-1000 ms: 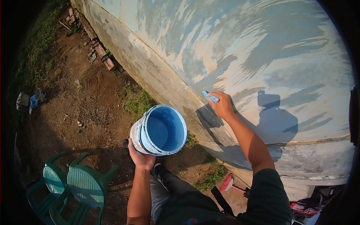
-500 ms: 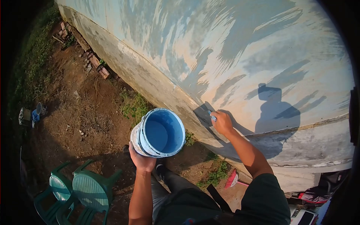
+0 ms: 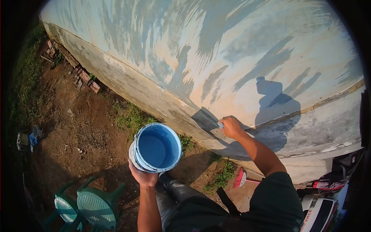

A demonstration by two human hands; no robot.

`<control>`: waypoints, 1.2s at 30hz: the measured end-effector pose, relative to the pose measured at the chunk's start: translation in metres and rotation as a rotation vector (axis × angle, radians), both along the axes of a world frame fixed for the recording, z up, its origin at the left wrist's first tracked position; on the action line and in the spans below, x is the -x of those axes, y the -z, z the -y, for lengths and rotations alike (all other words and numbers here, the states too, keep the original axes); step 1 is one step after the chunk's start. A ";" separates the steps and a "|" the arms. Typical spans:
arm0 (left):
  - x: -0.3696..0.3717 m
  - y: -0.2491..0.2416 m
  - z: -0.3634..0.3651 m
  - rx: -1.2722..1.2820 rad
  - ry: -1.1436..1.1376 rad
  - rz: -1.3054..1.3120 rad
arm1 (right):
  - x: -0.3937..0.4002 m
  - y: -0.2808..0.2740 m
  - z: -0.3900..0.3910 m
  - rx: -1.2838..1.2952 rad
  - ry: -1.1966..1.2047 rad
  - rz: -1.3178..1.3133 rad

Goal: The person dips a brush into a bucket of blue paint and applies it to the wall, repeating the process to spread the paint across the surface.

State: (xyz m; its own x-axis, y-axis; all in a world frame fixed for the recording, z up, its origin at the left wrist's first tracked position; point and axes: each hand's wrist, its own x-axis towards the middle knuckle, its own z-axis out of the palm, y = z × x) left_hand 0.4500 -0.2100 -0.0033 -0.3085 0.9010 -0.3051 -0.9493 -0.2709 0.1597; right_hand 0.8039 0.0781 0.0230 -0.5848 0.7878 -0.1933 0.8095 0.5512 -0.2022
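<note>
Right hand (image 3: 231, 127) is closed around a brush (image 3: 220, 125), only a pale tip of it showing past the fingers, and presses it against the lower part of the wall (image 3: 239, 50), which is streaked with uneven blue-grey paint above a bare concrete base. Left hand (image 3: 143, 177) cups the underside of a bucket (image 3: 155, 147) from below, fingers curled up its side, holding it upright in front of the body, its inside coated blue. Green plastic chairs (image 3: 87, 207) stand on the bare dirt ground (image 3: 77, 127) at lower left, well apart from the wall.
</note>
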 end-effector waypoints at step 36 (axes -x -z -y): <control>-0.180 0.029 0.058 0.017 -0.094 0.100 | -0.083 0.002 0.024 -0.002 -0.038 -0.117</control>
State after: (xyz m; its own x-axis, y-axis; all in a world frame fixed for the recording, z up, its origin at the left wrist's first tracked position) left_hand 0.6303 -0.2677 -0.0325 -0.3584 0.8639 -0.3538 -0.9313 -0.3574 0.0708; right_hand 0.8865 0.0537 0.0211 -0.6326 0.7651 -0.1205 0.7590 0.5813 -0.2934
